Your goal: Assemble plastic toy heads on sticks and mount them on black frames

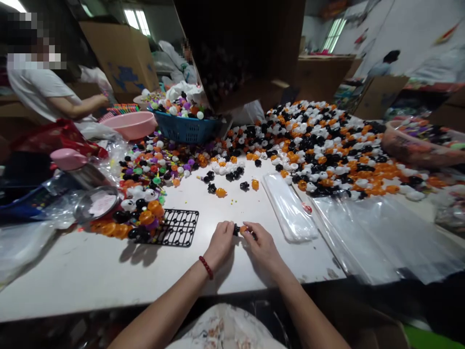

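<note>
Near the table's front, my left hand (221,244) and my right hand (260,243) meet with their fingers pinched. A small black figure (236,230) is gripped in the left fingertips. An orange pumpkin piece (243,230) sits right beside it in the right fingertips. Whether the two pieces are joined I cannot tell, as fingers cover part of them. Just beyond lie a loose black figure (244,185) and an orange pumpkin (255,184). Left of my hands, a black plastic grid (180,228) carries several orange, black and white figures (147,216) at its left end.
A large heap of figures (319,140) covers the back right. Clear plastic bags (288,208) lie to the right. A blue basket (185,128), pink basin (127,125) and pink-lidded flask (78,167) stand at left. A dark open carton (240,53) rises behind. A person (47,92) works far left.
</note>
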`<state>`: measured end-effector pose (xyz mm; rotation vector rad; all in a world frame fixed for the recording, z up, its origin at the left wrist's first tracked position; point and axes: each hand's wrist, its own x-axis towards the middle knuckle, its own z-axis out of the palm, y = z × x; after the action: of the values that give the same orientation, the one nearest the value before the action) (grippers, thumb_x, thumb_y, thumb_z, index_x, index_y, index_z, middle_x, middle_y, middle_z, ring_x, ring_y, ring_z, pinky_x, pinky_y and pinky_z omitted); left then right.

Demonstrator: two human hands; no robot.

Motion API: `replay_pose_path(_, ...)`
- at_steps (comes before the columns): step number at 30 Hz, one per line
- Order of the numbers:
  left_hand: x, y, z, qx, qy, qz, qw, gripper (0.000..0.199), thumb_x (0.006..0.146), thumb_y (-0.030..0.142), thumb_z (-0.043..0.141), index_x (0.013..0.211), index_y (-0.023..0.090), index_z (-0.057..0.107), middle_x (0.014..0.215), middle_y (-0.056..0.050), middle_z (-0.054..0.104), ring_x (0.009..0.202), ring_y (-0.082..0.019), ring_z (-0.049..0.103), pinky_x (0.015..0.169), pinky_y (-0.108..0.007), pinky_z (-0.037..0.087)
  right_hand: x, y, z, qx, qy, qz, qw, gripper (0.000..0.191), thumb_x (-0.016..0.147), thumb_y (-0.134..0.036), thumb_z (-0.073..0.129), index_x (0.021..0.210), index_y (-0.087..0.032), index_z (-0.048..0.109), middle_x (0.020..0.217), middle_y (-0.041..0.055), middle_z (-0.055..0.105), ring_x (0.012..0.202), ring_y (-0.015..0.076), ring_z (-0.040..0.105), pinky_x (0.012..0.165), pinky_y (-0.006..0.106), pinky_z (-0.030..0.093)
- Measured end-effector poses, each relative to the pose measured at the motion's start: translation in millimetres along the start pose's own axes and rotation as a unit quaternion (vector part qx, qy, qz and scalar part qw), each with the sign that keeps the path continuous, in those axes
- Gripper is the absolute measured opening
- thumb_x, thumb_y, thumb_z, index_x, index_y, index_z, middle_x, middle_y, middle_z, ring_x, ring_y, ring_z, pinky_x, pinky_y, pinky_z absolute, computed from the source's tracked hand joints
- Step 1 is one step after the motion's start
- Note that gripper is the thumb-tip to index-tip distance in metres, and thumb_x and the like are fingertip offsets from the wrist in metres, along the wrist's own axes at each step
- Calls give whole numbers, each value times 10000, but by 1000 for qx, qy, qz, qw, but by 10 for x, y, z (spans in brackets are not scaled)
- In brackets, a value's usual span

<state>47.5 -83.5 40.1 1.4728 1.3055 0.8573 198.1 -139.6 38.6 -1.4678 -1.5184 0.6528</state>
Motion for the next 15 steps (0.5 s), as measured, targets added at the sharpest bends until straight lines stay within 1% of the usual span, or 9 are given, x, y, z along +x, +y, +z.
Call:
replay_pose_path(2, 217, 7, 36, 61, 26, 18, 998, 241, 933, 325, 474, 816, 191, 637, 922, -80, 612, 898, -209, 582, 858, -350, 468, 84, 166, -58, -69, 34, -9, 997, 293, 965, -308, 500, 1197, -182, 625, 1076, 103, 672, 996, 239, 618, 917, 413, 503)
replay_pose_path(4, 471, 47, 42, 129, 69, 57, 988, 213, 917, 239, 477, 1011, 171, 656, 1085, -119, 619, 1034, -239, 586, 960, -389, 454, 165, 305, -99, -145, 60, -30, 987, 293, 949, -284, 509, 1189, -167, 630, 1072, 128, 665, 1013, 278, 589, 940, 479, 487)
replay_pose_path(6, 747, 99, 18, 219, 101, 125, 962, 361, 905, 164, 471, 1249, 157, 583, 1308, -156, 550, 1200, -270, 526, 1052, -418, 404, 246, 380, -115, -194, 69, -52, 977, 290, 939, -248, 515, 1190, -155, 627, 1112, 150, 651, 1052, 300, 560, 964, 516, 472)
replay_pose_path(8, 1009, 133, -19, 309, 98, 155, 933, 494, 900, 124, 468, 1391, 176, 483, 1466, -171, 424, 1285, -288, 469, 1073, -416, 382, 324, 385, -104, -208, 63, -64, 974, 279, 938, -209, 514, 1188, -161, 625, 1148, 154, 639, 1068, 299, 549, 971, 512, 477)
replay_pose_path(9, 1120, 135, -33, 340, 87, 144, 925, 504, 900, 123, 474, 1400, 183, 475, 1473, -181, 406, 1265, -292, 486, 1045, -406, 400, 360, 369, -91, -209, 58, -67, 974, 271, 936, -193, 515, 1182, -167, 627, 1148, 151, 637, 1065, 295, 551, 969, 507, 483)
replay_pose_path(10, 1211, 124, -41, 360, 75, 123, 922, 471, 900, 129, 480, 1368, 179, 504, 1431, -193, 433, 1211, -291, 523, 1000, -395, 425, 394, 348, -77, -208, 51, -69, 974, 262, 934, -181, 519, 1171, -174, 631, 1146, 146, 637, 1062, 292, 553, 968, 504, 488)
replay_pose_path(12, 1311, 71, -30, 374, 58, 88, 921, 349, 901, 139, 480, 1234, 154, 584, 1268, -200, 516, 1068, -281, 588, 904, -382, 460, 454, 307, -53, -204, 42, -68, 976, 249, 928, -166, 533, 1155, -185, 635, 1151, 140, 634, 1071, 291, 554, 969, 505, 495)
replay_pose_path(13, 1318, 33, -12, 372, 60, 80, 923, 297, 901, 141, 474, 1167, 145, 605, 1189, -193, 540, 1010, -278, 602, 873, -384, 466, 483, 293, -49, -201, 38, -68, 976, 248, 927, -164, 540, 1155, -187, 633, 1156, 139, 632, 1080, 292, 554, 970, 507, 499)
replay_pose_path(15, 1258, -47, 43, 345, 91, 85, 930, 247, 916, 159, 447, 1105, 144, 605, 1111, -173, 555, 969, -275, 607, 869, -397, 466, 551, 280, -63, -199, 27, -76, 977, 249, 930, -165, 542, 1163, -189, 625, 1161, 135, 628, 1095, 289, 554, 986, 511, 497)
